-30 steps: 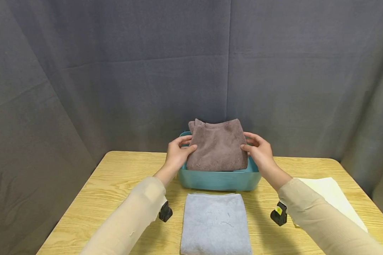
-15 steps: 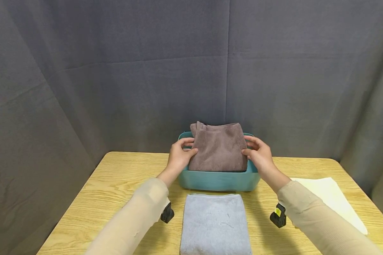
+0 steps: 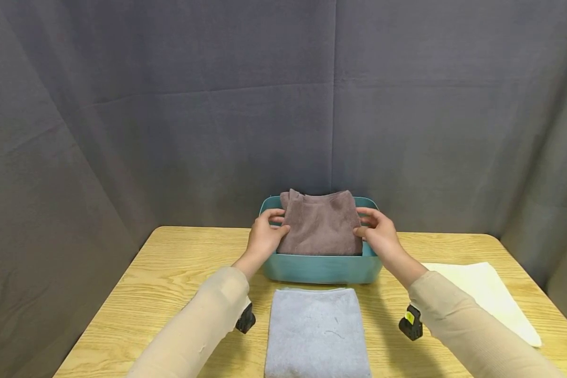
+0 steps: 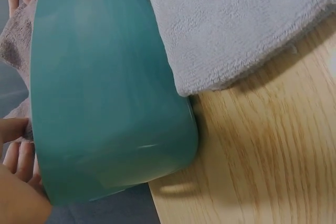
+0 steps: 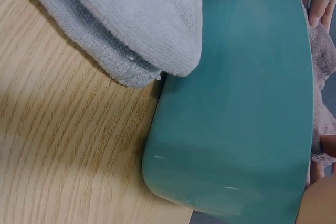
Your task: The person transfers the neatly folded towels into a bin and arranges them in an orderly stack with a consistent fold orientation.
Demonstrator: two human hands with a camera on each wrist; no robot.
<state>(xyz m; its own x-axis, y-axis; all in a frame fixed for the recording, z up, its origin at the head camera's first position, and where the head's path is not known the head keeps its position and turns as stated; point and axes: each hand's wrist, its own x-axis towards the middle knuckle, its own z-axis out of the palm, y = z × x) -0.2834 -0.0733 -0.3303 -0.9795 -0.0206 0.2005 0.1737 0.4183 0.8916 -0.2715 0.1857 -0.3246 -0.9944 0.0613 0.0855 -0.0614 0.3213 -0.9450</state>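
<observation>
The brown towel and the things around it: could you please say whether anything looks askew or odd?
Slightly: the brown towel has a flap jutting past its upper left corner, so its layers look unevenly folded. The grey towel in front of the teal bin bears a small dark squiggle, perhaps thread or crease.

Brown towel: matt, fuzzy cloth. Basin: smooth, glossy plastic. Pale sheet: perhaps cloth.

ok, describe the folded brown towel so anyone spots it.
On the wood-grain table sits a rounded teal tub. Partly inside, the brown towel is held by left hand and right hand. It alone is brown, unlike the folded grey towel and cream cloth.
</observation>
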